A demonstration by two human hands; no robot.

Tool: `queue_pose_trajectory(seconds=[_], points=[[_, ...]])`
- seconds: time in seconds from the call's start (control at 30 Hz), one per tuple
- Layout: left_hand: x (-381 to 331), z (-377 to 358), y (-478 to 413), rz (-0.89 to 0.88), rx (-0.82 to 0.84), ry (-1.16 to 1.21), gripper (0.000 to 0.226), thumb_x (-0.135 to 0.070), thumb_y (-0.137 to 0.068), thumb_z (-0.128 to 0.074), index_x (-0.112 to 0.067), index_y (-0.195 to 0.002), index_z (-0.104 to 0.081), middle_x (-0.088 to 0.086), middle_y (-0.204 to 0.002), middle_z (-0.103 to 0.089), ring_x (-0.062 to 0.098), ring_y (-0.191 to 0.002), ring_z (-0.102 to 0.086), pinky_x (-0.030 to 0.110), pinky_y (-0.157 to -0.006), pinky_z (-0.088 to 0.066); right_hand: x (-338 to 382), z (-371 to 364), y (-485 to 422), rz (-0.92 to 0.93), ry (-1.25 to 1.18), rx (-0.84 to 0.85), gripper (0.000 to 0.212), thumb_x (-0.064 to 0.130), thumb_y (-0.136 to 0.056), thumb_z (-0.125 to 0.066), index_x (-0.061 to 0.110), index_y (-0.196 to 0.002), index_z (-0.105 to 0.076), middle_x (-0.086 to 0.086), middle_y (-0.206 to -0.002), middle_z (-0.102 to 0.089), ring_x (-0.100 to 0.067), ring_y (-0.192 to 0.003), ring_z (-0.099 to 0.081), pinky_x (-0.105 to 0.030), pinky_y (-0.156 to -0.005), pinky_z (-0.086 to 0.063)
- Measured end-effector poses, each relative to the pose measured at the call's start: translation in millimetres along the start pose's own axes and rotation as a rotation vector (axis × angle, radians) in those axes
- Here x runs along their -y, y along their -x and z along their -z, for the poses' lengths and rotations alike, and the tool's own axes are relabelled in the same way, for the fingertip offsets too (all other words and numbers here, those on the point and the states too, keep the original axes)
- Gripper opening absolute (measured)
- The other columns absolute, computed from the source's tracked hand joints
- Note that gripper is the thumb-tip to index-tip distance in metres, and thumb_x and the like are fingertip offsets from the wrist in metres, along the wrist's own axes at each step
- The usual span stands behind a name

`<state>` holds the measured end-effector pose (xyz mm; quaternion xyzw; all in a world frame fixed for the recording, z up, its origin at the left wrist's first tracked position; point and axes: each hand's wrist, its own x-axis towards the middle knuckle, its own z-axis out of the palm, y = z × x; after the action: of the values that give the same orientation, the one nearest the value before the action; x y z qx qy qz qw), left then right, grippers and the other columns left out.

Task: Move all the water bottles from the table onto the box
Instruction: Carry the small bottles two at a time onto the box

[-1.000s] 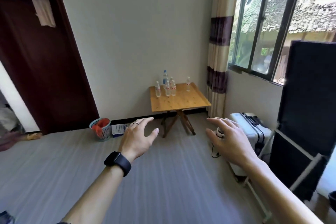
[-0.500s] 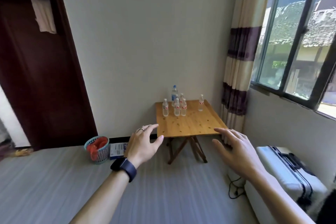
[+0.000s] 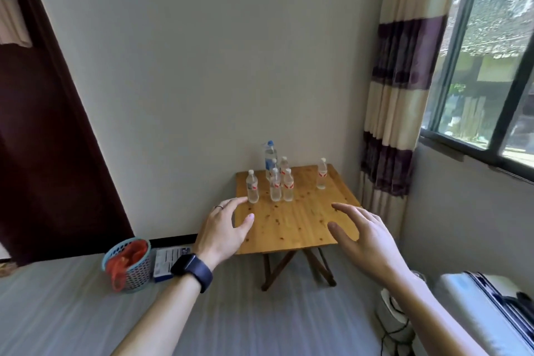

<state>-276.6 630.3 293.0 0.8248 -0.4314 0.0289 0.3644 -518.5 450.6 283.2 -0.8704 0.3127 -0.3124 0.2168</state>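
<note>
A small wooden folding table (image 3: 297, 222) stands against the far wall. On its back half stand several clear water bottles with red labels: one at the left (image 3: 252, 186), a cluster in the middle (image 3: 281, 185), one alone at the right (image 3: 322, 173). A taller blue-capped bottle (image 3: 270, 156) stands behind the cluster. My left hand (image 3: 224, 230) and right hand (image 3: 365, 237) are both raised in front of me with fingers spread, holding nothing, short of the table. No box on which bottles stand is in view.
A blue mesh basket (image 3: 128, 264) with red contents sits on the floor left of the table, beside a small blue-and-white carton (image 3: 170, 263). A white suitcase (image 3: 488, 312) lies at the lower right. A dark door is at left, a striped curtain (image 3: 401, 101) and window at right.
The view has moved closer to the table and turned right; the table and bottles look larger. Both hands stay raised, spread and empty.
</note>
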Motion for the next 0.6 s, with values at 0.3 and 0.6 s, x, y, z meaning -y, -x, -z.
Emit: queue_pose_trajectory(seconds=[0.3, 0.6], points=[[77.0, -79.4, -118.9, 0.189, 0.043, -0.012, 0.044, -0.040, -0.095, -0.062, -0.028, -0.137, -0.056, -0.007, -0.141, -0.055, 0.015, -0.131, -0.048, 0.028, -0.107, -0.038, -73.3, -90.1, -149.6, -0.023, -0.042, 0.149, 0.052, 0.062, -0.091, -0.052, 0.041, -0.138, -0.053, 0.012, -0.138, -0.057, -0.017, -0.134, -0.044, -0.039, -0.107, -0.041], [183.0, -154.1, -254.1, 0.309, 0.148, 0.030, 0.048, -0.042, -0.095, -0.061, -0.027, -0.140, -0.053, -0.004, -0.144, -0.052, 0.016, -0.134, -0.045, 0.027, -0.106, -0.033, -121.1, -204.5, -279.2, -0.128, -0.041, 0.257, 0.047, 0.053, -0.093, -0.058, 0.040, -0.137, -0.053, 0.010, -0.135, -0.059, -0.019, -0.132, -0.046, -0.034, -0.103, -0.040]])
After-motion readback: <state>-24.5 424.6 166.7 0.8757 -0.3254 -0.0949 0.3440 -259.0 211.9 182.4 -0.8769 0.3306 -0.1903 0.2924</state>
